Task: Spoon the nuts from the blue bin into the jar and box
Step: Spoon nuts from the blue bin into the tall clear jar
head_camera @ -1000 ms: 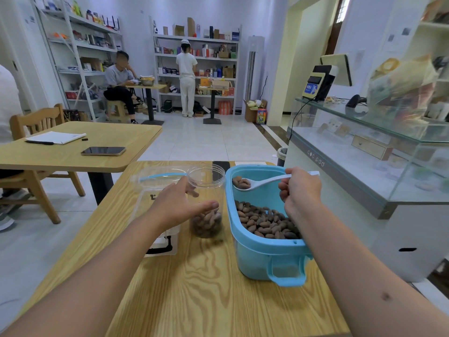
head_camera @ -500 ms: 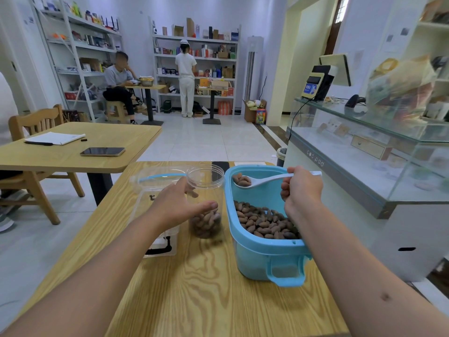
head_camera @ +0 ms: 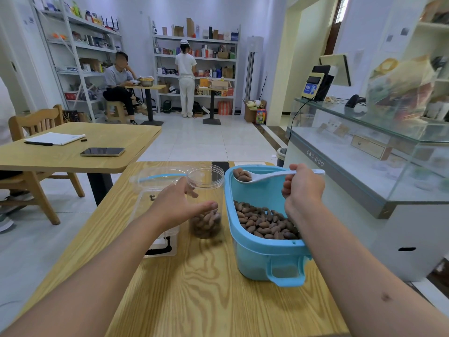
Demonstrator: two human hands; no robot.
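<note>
Between the two hands stands the jar (head_camera: pixel 205 203), clear, lidless, upright on the table (head_camera: pixel 209 288), its bottom part filled with nuts (head_camera: pixel 263 222). Left hand (head_camera: pixel 176 206) is curled round the jar's near side, thumb across its front. Beyond and left of that hand lies the clear box (head_camera: pixel 155 186), partly hidden by it. Right hand (head_camera: pixel 302 188) is clenched on the white spoon (head_camera: pixel 264 176), held level over the far end of the bin (head_camera: pixel 267 254); the bowl carries a few nuts. More nuts cover the bin's floor under the right wrist. The bin stands just beside the jar.
</note>
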